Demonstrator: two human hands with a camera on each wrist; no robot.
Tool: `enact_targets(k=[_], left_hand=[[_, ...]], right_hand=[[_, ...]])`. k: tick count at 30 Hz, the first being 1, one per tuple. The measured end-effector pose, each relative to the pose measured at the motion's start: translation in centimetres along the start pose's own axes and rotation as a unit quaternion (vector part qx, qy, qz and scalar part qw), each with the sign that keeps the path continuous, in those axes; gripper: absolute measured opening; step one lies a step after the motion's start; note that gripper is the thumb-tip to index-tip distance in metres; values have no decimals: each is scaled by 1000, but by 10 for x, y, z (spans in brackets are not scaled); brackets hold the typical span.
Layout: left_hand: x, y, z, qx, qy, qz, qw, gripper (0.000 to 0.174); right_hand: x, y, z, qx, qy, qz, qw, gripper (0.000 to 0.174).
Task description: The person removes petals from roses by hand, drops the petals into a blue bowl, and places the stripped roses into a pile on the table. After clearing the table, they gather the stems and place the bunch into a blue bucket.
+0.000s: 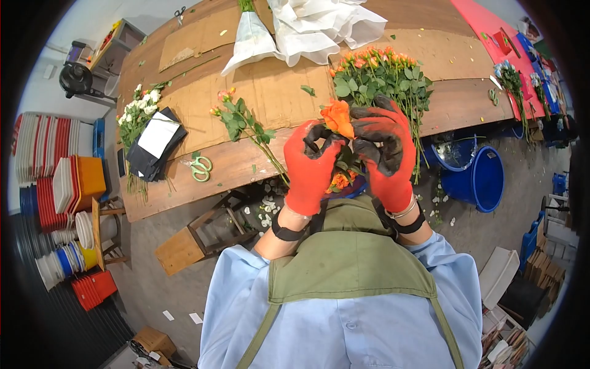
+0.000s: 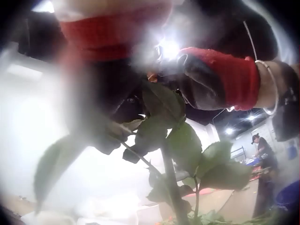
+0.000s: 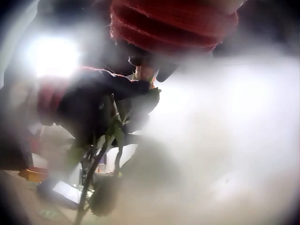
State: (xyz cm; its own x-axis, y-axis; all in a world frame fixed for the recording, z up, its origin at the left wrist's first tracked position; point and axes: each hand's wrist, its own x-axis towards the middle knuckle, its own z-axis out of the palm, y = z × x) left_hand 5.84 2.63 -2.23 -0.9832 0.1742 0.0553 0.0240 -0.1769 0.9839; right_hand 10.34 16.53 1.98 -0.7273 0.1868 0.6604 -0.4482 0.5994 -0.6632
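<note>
An orange rose (image 1: pixel 337 119) stands between the two gloved hands in the head view. The left hand (image 1: pixel 312 161), in a red glove with dark palm, has its fingers curled round the stem just below the bloom. The right hand (image 1: pixel 386 150) touches the bloom's right side with bent fingers. Green leaves (image 2: pixel 164 108) and a thick stem (image 2: pixel 171 183) hang beneath the hands in the left wrist view. The stem (image 3: pixel 91 178) also shows in the right wrist view, which is partly blurred.
On the table (image 1: pixel 147 203) lie green-handled scissors (image 1: pixel 200 167), white flowers (image 1: pixel 140 107) with dark sheets, a cut rose stem (image 1: pixel 258 138), a pile of orange roses (image 1: pixel 384 74) and white wrapping (image 1: pixel 313 27). Blue buckets (image 1: pixel 485 178) and a wooden stool (image 1: pixel 181 249) stand below the edge.
</note>
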Motion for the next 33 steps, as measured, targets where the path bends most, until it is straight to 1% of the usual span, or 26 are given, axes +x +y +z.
enact_targets(k=[2, 4, 6, 7, 8, 9, 10, 12, 14, 15, 16, 17, 18, 19, 21, 22, 23, 24, 25, 26, 27, 29, 30, 31, 32, 33], left_hand=[[-1, -1, -1, 5, 20, 3, 1000, 29], [1, 13, -2, -53, 28, -49, 997, 26], [8, 10, -9, -58, 36, -19, 997, 25], [12, 10, -13, -65, 42, 10, 997, 24], [16, 12, -18, -64, 43, 10, 997, 24], [21, 22, -21, -56, 107, 9, 993, 24], [27, 27, -27, -49, 169, 7, 984, 23], [43, 31, -50, -104, 194, 61, 974, 29], [53, 51, -67, -156, 230, 101, 955, 30], [59, 56, -75, -179, 220, 116, 952, 31], [67, 53, -88, -100, 195, 181, 959, 30], [67, 47, -94, -37, 215, 183, 959, 29], [66, 51, -93, 26, 234, 184, 954, 29], [68, 50, -95, 23, 233, 184, 955, 29], [72, 42, -104, -212, 222, 117, 945, 29], [73, 32, -109, -213, 220, 116, 945, 29], [74, 19, -115, -238, 194, 86, 948, 30], [73, 16, -116, -262, 168, 56, 948, 32], [69, 15, -114, -169, 157, 37, 972, 36], [71, 9, -112, -170, 156, 37, 972, 36], [75, -5, -112, -168, 157, 8, 973, 35], [73, -30, -110, -146, 138, -39, 979, 31], [73, -59, -119, -96, 117, -61, 987, 34], [67, -96, -129, 33, 106, -34, 993, 36], [61, -118, -136, 162, 93, -7, 982, 39], [48, -117, -134, 333, 80, -40, 939, 46]], right_hand=[[-2, -1, 1, 132, 19, 90, 987, 25], [-3, 1, -4, 144, 2, 102, 984, 26], [-3, 5, -11, 158, -17, 114, 981, 27], [0, 7, -15, 224, -69, 121, 965, 30], [1, 9, -17, 288, -120, 127, 942, 33], [1, 8, -16, 383, -122, 115, 908, 44], [0, 10, -16, 382, -122, 116, 909, 44], [-9, 20, -13, 330, -130, 241, 903, 53], [-26, 28, 4, 257, -197, 265, 908, 67], [-31, 24, 12, 245, -241, 283, 895, 69], [-36, 22, 18, 234, -284, 302, 880, 72], [-48, 30, 23, 232, -283, 303, 880, 72], [-62, 41, 30, 268, -324, 330, 845, 70], [-68, 46, 33, 303, -364, 356, 805, 69], [-71, 53, 23, 300, -354, 348, 814, 65], [-66, 50, 20, 299, -345, 338, 823, 60], [-58, 44, 12, 348, -336, 412, 772, 52], [-60, 44, 10, 347, -335, 414, 772, 52], [-63, 48, 8, 359, -334, 428, 759, 52], [-66, 52, 5, 370, -333, 442, 746, 53], [-70, 59, 3, 368, -333, 442, 747, 53], [-77, 77, -4, 353, -204, 417, 813, 48], [-79, 84, -10, 352, -203, 416, 814, 48], [-82, 90, -16, 315, -148, 406, 845, 48], [-85, 98, -21, 278, -92, 395, 871, 48], [-91, 112, -25, 277, -92, 395, 871, 48]])
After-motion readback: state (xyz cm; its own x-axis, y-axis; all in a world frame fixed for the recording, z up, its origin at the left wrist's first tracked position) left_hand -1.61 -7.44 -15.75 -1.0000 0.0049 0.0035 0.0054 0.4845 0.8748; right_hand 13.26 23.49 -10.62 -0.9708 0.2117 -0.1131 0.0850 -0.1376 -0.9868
